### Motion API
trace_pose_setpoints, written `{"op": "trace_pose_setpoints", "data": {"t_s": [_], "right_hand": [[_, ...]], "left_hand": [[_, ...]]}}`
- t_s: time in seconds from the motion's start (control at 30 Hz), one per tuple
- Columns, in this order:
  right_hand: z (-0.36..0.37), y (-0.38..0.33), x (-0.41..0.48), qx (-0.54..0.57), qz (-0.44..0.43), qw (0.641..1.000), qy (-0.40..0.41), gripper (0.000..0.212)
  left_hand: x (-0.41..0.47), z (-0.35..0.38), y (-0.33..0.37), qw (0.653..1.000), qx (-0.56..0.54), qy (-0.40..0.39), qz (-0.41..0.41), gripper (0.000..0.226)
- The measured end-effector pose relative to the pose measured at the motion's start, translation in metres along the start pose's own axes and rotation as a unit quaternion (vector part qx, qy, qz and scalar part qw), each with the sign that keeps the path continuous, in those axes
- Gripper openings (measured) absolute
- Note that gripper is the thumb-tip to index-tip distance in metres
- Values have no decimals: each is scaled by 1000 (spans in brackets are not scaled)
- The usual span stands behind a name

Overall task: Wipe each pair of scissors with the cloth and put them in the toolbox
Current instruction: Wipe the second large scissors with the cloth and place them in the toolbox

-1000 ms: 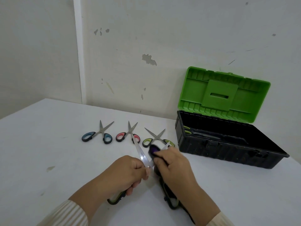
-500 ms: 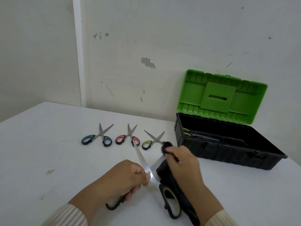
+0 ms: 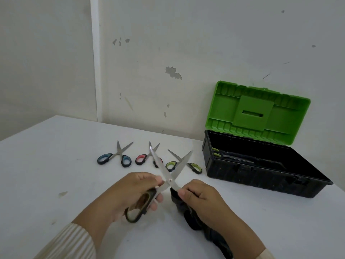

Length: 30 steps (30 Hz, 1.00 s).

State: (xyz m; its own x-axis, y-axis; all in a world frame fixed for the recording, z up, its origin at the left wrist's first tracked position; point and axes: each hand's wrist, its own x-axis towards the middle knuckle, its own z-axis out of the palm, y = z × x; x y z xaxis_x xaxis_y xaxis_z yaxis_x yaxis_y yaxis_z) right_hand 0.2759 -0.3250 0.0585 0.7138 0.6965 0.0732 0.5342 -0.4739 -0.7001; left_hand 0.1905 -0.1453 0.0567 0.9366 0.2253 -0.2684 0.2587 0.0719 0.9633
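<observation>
Black toolbox (image 3: 261, 175), green lid (image 3: 257, 113); blue-handled scissors (image 3: 105, 159), red-handled scissors (image 3: 141, 159), green-handled scissors (image 3: 194, 167); black cloth (image 3: 194, 223); cream striped sleeve (image 3: 74, 242); white bench (image 3: 56, 165).

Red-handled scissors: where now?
Head view, centre: the red-handled scissors lie on the white table, between the blue-handled scissors and the green-handled scissors, left of the toolbox.

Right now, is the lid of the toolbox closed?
No, the green lid stands raised and open at the back edge of the black toolbox.
</observation>
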Motion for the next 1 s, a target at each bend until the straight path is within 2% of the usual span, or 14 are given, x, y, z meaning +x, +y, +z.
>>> {"op": "trace_pose_setpoints", "data": {"t_s": [0.07, 0.13, 0.2, 0.23, 0.3, 0.37, 0.47, 0.57, 0.63, 0.67, 0.77, 0.83, 0.9, 1.0], "right_hand": [[0, 1, 1, 67, 39, 996, 38, 22], [1, 0, 1, 113, 66, 989, 65, 26], [5, -2, 2, 115, 66, 987, 85, 31], [7, -2, 3, 101, 57, 989, 93, 32], [13, -2, 4, 40, 36, 994, 99, 30], [17, -1, 4, -10, 11, 995, 95, 27], [17, -5, 2, -40, -28, 998, 48, 28], [6, 5, 1, 6, -43, 999, 19, 24], [-8, 19, 3, 42, -16, 997, 63, 12], [-17, 26, 2, 49, 3, 994, 101, 15], [-40, 37, 2, 161, 67, 963, 206, 13], [-39, 28, 3, 173, 23, 955, 241, 12], [-23, 15, 2, 62, -79, 972, 213, 4], [7, 9, 2, -108, -157, 977, 98, 22]], "left_hand": [[3, -7, 1, 979, -202, 21, -28, 33], [8, -7, -1, 918, -396, 20, -12, 48], [12, 5, -4, 878, -479, 10, 11, 56], [14, 15, -8, 889, -457, 7, 18, 54], [14, 37, -13, 941, -337, 9, 34, 38], [15, 47, -18, 968, -243, 27, 52, 21], [16, 40, -20, 976, -195, 67, 63, 18], [14, 32, -14, 968, -221, 100, 71, 19], [13, 24, -11, 960, -245, 121, 60, 24], [12, 20, -10, 962, -239, 125, 47, 24], [6, 23, -10, 983, -163, 79, 15, 22], [6, 29, -14, 994, -94, 52, 15, 21], [6, 35, -17, 998, -19, 41, 40, 22], [4, 42, -19, 997, 37, 29, 67, 20]]}}
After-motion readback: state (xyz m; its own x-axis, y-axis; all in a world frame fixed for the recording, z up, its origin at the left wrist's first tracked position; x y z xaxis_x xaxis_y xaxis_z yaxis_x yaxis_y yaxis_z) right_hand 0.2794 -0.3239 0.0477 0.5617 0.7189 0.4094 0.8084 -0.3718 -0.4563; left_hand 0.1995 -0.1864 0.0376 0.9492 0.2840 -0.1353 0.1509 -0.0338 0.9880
